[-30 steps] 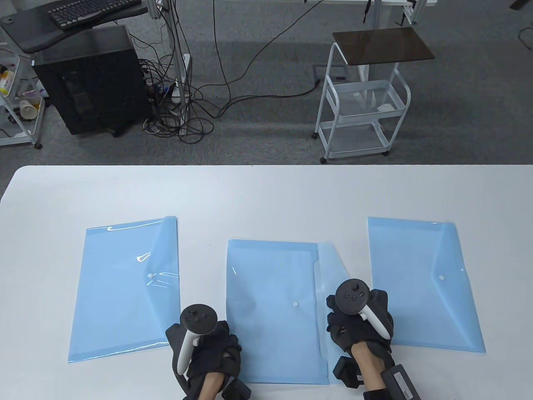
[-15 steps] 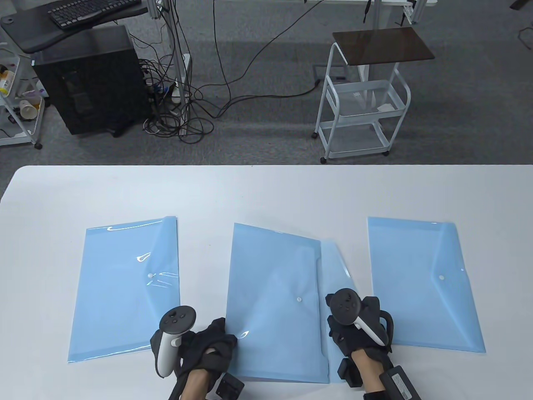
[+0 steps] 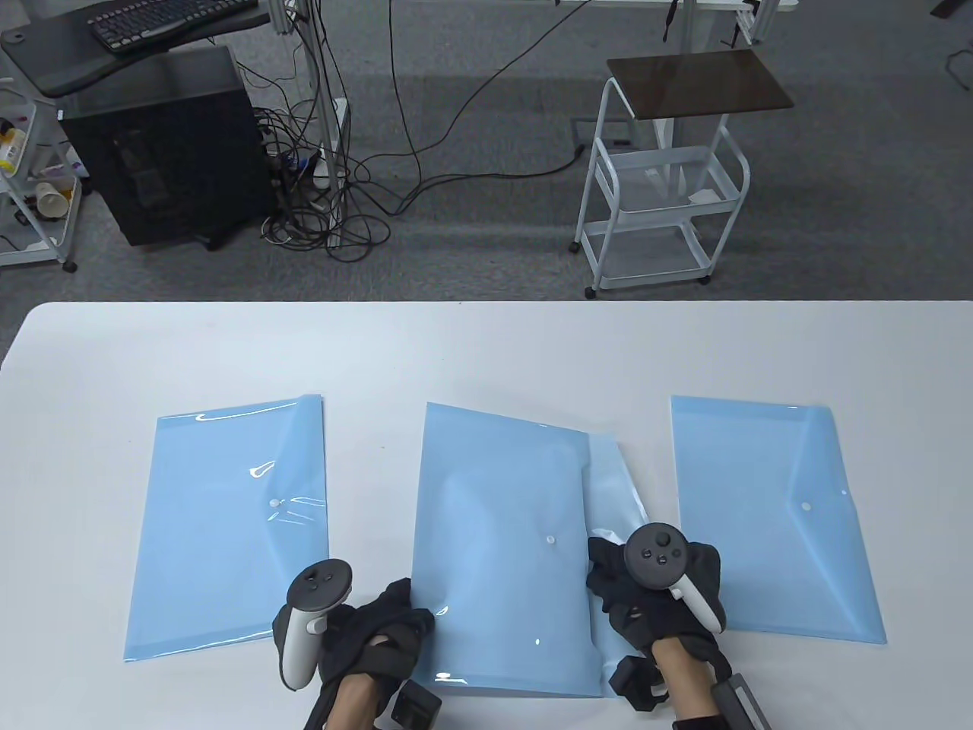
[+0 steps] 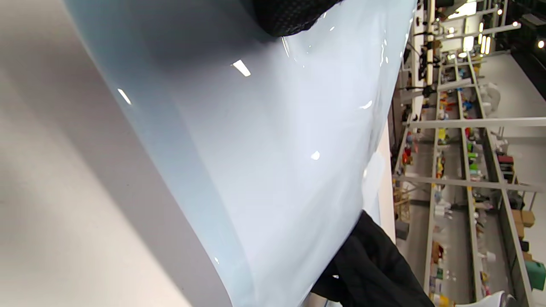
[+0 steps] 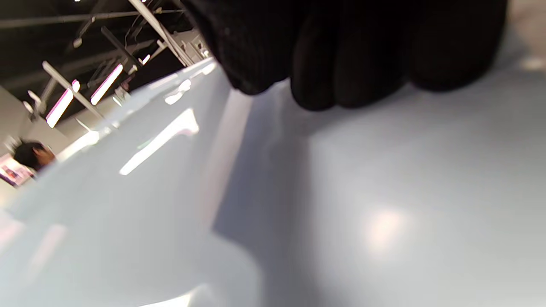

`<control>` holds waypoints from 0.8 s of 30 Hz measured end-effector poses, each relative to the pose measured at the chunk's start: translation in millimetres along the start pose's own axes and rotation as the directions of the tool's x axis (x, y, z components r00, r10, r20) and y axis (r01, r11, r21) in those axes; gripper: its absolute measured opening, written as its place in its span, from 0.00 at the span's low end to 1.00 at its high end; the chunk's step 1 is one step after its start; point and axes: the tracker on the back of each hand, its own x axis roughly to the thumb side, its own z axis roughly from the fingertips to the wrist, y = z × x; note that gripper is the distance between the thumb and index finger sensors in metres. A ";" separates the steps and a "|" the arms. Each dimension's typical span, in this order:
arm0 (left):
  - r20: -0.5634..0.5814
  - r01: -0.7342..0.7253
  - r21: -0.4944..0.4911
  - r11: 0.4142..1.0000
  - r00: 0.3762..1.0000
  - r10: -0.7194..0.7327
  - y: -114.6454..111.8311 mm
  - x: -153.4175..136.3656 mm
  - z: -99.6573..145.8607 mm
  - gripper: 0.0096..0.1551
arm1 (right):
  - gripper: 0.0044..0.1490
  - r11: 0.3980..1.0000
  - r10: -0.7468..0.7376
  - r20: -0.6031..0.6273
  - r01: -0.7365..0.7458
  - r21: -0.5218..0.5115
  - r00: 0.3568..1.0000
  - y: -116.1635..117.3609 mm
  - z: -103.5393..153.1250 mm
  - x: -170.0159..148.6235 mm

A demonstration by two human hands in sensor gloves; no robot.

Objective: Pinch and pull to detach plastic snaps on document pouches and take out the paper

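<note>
left hand (image 3: pixel 376 635) gripping middle pouch (image 3: pixel 498 547), right hand (image 3: pixel 654 601) at its flap, no legible writing

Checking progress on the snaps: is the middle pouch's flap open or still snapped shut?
Open: the middle pouch has its flap spread out to the right, and its white snap lies uncovered.

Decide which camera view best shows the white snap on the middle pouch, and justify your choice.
The table view: the snap shows as a white dot on the middle pouch, between both hands. The left and right wrist views show only glossy blue plastic and gloved fingers; no snap is discernible.
</note>
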 end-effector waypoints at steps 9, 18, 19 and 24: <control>-0.015 0.012 0.010 1.000 1.000 -0.012 2.6 -2.2 -0.9 0.29 | 0.40 0.796 -0.589 0.000 0.580 0.175 0.808 -2.7 0.3 -21.7; -0.002 0.002 -0.023 1.000 1.000 -0.002 -1.4 -1.8 -1.2 0.29 | 0.54 0.714 -0.682 -0.001 0.666 0.214 0.731 4.6 0.8 -12.6; 0.002 0.002 -0.024 1.000 1.000 -0.002 -1.7 -1.5 -0.9 0.29 | 0.50 0.728 -0.666 -0.008 0.653 0.206 0.745 6.5 1.3 -9.2; 0.006 0.018 0.007 1.000 1.000 -0.018 1.0 -2.2 -0.8 0.29 | 0.34 0.830 -0.551 -0.033 0.551 0.089 0.834 11.6 5.2 4.7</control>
